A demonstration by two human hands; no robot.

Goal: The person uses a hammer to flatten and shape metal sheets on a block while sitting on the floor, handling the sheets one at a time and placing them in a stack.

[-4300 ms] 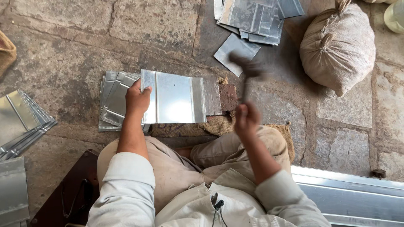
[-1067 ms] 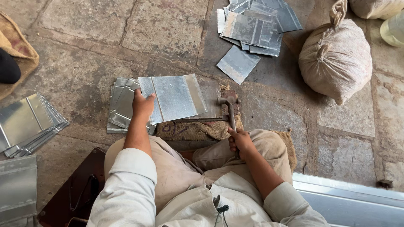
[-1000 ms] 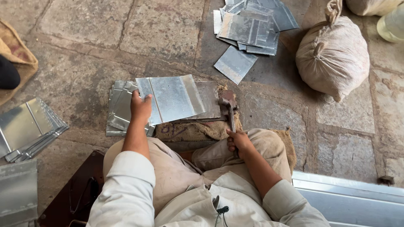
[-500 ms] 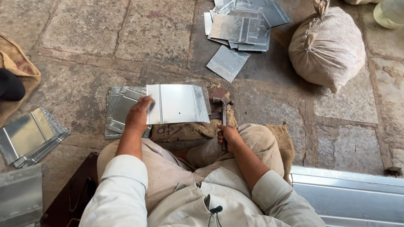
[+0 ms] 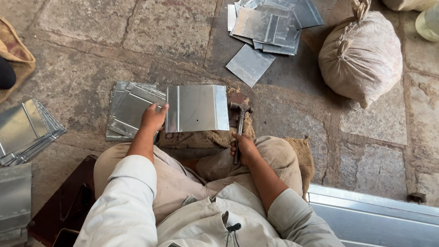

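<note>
The left hand (image 5: 153,118) pinches the left edge of a flat, shiny rectangular metal sheet (image 5: 197,108); the right hand (image 5: 243,147) grips a steel-headed hammer (image 5: 238,123) just right of it.

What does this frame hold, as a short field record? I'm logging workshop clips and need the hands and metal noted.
left hand: grip on the left edge of a flat metal sheet
right hand: grip closed on the hammer, head down beside the sheet
under the sheet: burlap pad on the stone floor
left of sheet: stack of folded sheets
far side: loose pile of sheets, tied sack
person: seated, legs folded
</note>
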